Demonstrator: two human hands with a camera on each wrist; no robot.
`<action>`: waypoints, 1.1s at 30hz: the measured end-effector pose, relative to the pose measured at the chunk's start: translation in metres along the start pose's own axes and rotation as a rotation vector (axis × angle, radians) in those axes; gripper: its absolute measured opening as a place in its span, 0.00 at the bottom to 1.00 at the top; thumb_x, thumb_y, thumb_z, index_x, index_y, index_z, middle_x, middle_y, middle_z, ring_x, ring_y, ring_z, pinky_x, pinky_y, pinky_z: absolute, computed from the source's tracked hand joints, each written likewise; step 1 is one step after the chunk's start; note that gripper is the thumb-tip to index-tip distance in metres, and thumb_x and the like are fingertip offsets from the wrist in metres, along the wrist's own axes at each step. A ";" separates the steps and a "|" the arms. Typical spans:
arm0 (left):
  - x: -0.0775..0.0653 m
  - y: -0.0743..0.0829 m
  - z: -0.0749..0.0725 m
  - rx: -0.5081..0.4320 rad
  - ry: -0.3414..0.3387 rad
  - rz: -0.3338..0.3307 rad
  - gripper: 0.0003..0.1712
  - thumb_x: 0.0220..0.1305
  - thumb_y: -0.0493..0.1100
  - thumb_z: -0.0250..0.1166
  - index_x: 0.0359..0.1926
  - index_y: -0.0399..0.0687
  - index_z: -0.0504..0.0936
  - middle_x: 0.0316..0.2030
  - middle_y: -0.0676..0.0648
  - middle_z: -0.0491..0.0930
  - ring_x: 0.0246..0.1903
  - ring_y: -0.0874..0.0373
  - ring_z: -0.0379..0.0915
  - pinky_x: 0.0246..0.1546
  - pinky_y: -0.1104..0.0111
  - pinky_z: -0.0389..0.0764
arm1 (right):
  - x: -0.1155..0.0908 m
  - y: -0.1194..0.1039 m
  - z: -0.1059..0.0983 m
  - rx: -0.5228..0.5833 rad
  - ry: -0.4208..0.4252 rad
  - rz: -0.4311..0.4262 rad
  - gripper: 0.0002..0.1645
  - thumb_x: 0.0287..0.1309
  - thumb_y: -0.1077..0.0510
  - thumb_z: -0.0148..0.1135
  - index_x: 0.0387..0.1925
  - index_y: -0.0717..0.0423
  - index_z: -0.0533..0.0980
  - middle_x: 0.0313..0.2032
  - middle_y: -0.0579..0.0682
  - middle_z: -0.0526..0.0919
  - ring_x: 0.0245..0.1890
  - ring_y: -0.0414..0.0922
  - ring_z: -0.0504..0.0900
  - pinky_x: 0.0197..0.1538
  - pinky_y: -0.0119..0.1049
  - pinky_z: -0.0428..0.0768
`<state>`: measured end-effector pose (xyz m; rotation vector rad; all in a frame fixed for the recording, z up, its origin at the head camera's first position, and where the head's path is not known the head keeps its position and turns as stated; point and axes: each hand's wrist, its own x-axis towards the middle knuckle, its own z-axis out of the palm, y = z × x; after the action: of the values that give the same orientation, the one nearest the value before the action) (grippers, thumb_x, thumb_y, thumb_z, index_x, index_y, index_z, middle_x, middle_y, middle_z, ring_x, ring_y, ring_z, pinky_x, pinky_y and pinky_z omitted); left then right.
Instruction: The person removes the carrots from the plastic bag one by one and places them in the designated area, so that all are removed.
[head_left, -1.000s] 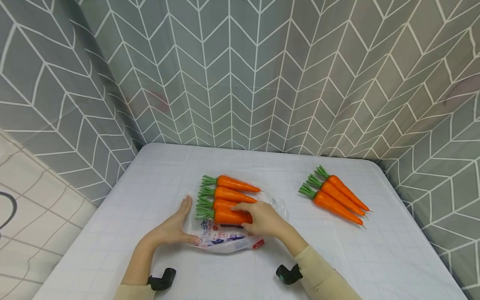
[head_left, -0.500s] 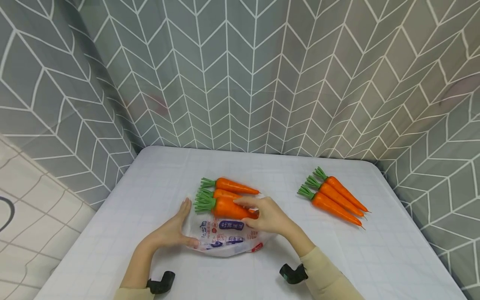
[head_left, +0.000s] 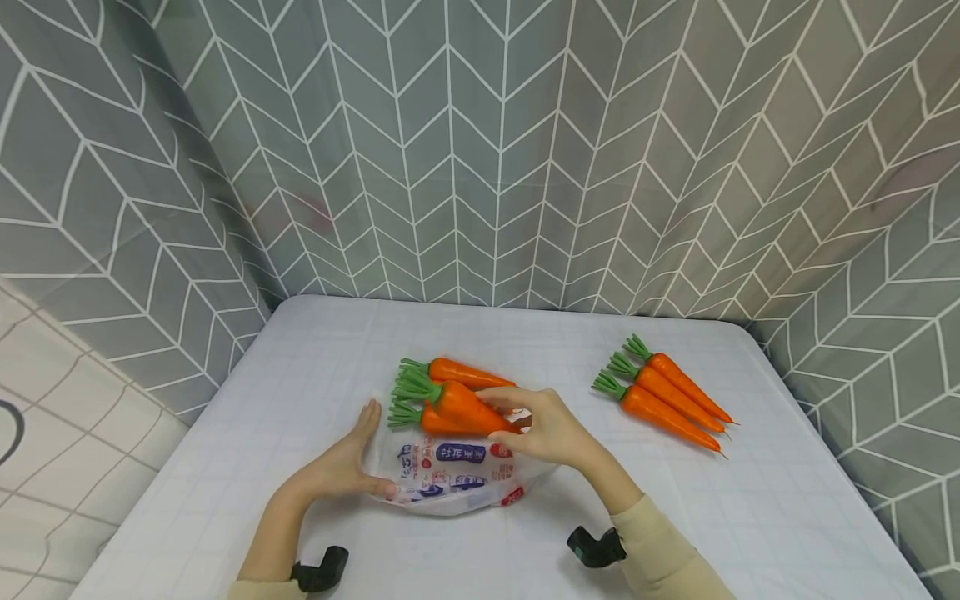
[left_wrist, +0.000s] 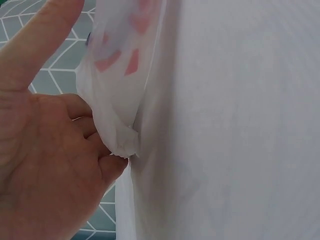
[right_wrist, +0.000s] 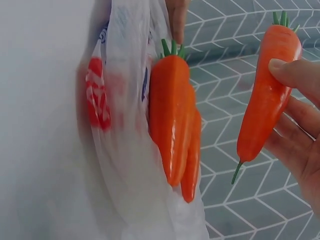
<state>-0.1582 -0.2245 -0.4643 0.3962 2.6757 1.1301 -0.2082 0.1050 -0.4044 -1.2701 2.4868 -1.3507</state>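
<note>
My right hand (head_left: 551, 425) pinches an orange carrot (head_left: 467, 407) with green stem stubs between thumb and fingers. In the right wrist view this carrot (right_wrist: 267, 100) is raised, apart from the others. Beneath it, a front carrot (head_left: 438, 423) and a back carrot (head_left: 472, 372) lie on a white printed plastic bag (head_left: 457, 492); any others there are partly hidden. At the bag's left edge is my left hand (head_left: 345, 458), fingers straight and thumb spread. The left wrist view shows its fingers touching the bag's crumpled edge (left_wrist: 117, 100).
Three carrots (head_left: 667, 400) lie side by side at the right of the white-covered table (head_left: 675, 517). A grey curtain (head_left: 480, 167) with a white chevron pattern hangs behind the table and along its sides.
The right hand has lifted a carrot from the front of the group and moved it backward, above the other carrots. More of the bag's print shows. The left hand has stayed nearly still.
</note>
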 end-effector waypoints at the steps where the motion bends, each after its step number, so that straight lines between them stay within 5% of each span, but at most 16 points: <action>1: 0.000 0.000 0.000 0.000 0.001 0.000 0.76 0.38 0.55 0.80 0.72 0.27 0.37 0.72 0.28 0.31 0.71 0.32 0.29 0.67 0.44 0.44 | -0.001 0.000 -0.002 -0.001 0.004 0.001 0.29 0.52 0.62 0.71 0.58 0.53 0.76 0.52 0.50 0.82 0.46 0.46 0.83 0.40 0.33 0.83; 20: 0.003 -0.004 0.002 -0.009 -0.020 0.000 0.76 0.40 0.57 0.79 0.72 0.28 0.36 0.72 0.29 0.30 0.71 0.33 0.28 0.67 0.43 0.43 | -0.047 0.003 -0.046 -0.087 0.077 0.112 0.28 0.52 0.61 0.71 0.57 0.51 0.77 0.51 0.47 0.82 0.44 0.43 0.82 0.40 0.34 0.84; 33: 0.003 0.001 -0.001 -0.004 -0.024 0.020 0.75 0.41 0.53 0.80 0.72 0.25 0.36 0.71 0.26 0.30 0.70 0.31 0.28 0.66 0.42 0.41 | -0.077 0.008 -0.077 -0.133 0.165 0.102 0.29 0.50 0.62 0.73 0.56 0.56 0.77 0.48 0.49 0.84 0.41 0.42 0.83 0.37 0.34 0.84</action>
<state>-0.1610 -0.2237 -0.4634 0.4345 2.6540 1.1290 -0.1921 0.2121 -0.3877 -1.0765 2.7525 -1.3375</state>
